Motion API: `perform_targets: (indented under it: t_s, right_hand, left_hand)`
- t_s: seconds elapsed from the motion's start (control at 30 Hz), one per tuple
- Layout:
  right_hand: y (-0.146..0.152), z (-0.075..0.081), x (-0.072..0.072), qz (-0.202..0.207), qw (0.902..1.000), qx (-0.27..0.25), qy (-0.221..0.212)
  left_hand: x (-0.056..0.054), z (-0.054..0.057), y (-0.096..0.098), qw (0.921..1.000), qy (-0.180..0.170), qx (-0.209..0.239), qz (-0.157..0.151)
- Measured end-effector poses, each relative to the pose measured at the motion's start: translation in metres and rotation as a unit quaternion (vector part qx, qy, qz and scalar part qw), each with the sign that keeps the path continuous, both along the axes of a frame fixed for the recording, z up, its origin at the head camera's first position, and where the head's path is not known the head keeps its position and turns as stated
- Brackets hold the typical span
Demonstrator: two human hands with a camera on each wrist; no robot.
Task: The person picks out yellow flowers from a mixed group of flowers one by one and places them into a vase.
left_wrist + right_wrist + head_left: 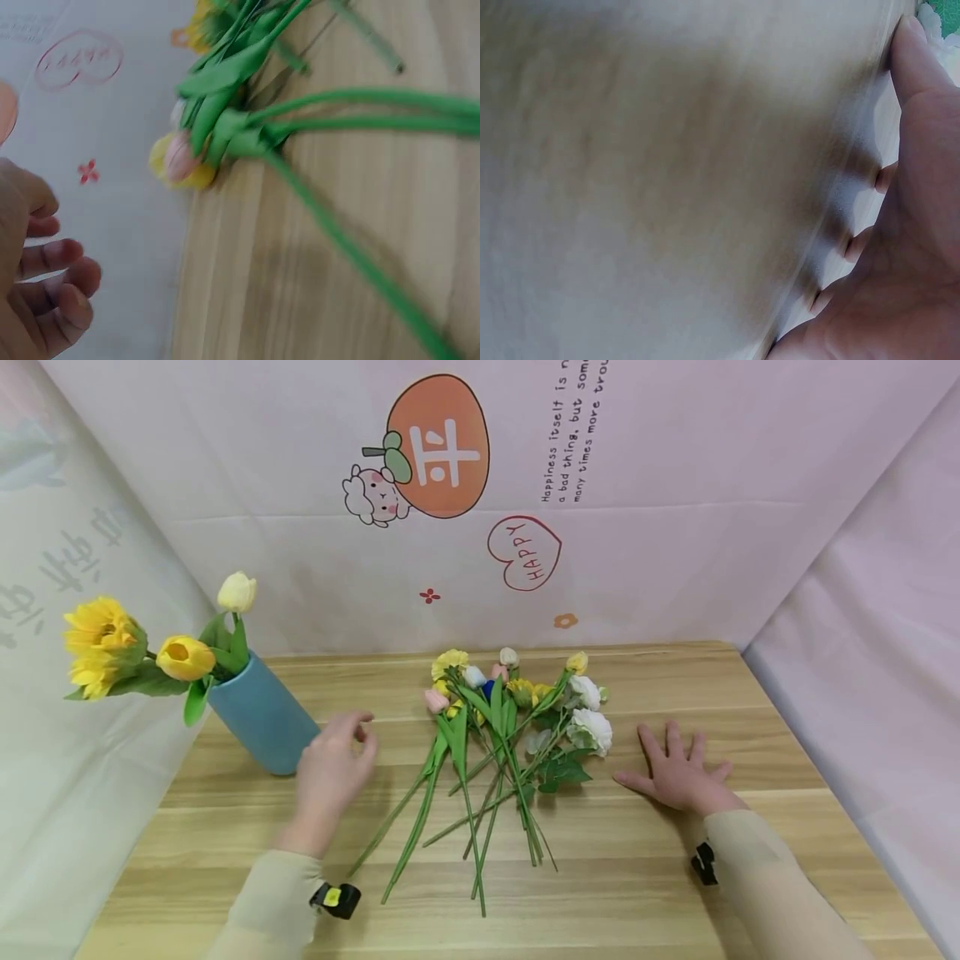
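My left hand (337, 768) is beside the blue vase (266, 714), its fingers loosely bent with nothing between them; the left wrist view shows the same bent fingers (49, 259). The vase leans to the left and holds a sunflower (105, 643), a yellow tulip (185, 658) and a cream tulip (237, 593). Between my hands lies a loose pile of flowers with long green stems (431, 810), among them a pink tulip (436, 701) and a white ruffled flower (590, 731). To the right of the pile, my right hand (678, 777) rests on the table with its fingers spread.
The wooden table (615, 877) ends at a pale cloth backdrop (675, 560) with printed drawings and lettering. Cloth also hangs along the left and right sides. Each wrist wears a black strap (337, 900). More blooms in yellow, white and blue crowd the pile's far end.
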State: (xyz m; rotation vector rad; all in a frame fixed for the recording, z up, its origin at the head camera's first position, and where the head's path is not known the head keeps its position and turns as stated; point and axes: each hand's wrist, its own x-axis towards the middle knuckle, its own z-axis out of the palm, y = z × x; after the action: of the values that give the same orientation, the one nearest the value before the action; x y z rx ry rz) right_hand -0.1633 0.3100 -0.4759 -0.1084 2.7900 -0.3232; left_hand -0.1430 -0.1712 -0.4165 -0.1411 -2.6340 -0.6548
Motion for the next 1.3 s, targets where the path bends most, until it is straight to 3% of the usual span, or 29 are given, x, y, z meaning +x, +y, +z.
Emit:
perform_targets:
  t_s: [0.17, 0.3, 0.57, 0.67, 0.77, 0.9, 1.1, 1.3]
  right_hand:
    - [0.0, 0.0, 0.0, 0.001, 1.0, 0.0, 0.0]
    - [-0.001, 0.0, 0.0, 0.002, 1.0, 0.0, -0.001]
    - [-0.001, 0.001, 0.0, 0.002, 1.0, -0.001, 0.002]
    - [-0.001, 0.001, 0.0, 0.002, 1.0, -0.001, 0.001]
    - [-0.001, 0.001, 0.0, 0.002, 1.0, 0.0, 0.002]
    - [0.0, 0.001, 0.001, 0.001, 1.0, 0.0, 0.003]
    - [0.0, 0.001, 0.0, 0.0, 1.0, -0.003, 0.002]
    - [-0.001, 0.001, 0.001, 0.001, 1.0, 0.002, 0.001]
  left_hand:
    - [0.003, -0.013, 0.035, 0.991, -0.088, -0.06, -0.082]
    - [0.006, -0.025, 0.055, 0.9789, -0.128, -0.097, -0.126]
    - [0.011, -0.04, 0.074, 0.9573, -0.142, -0.155, -0.198]
    - [0.011, -0.045, 0.077, 0.9528, -0.143, -0.163, -0.212]
    - [0.011, -0.049, 0.078, 0.954, -0.142, -0.153, -0.215]
    - [0.011, -0.05, 0.078, 0.9645, -0.135, -0.111, -0.198]
    - [0.011, -0.041, 0.073, 0.9808, -0.107, -0.033, -0.16]
    - [0.01, -0.031, 0.057, 0.9892, -0.075, -0.017, -0.125]
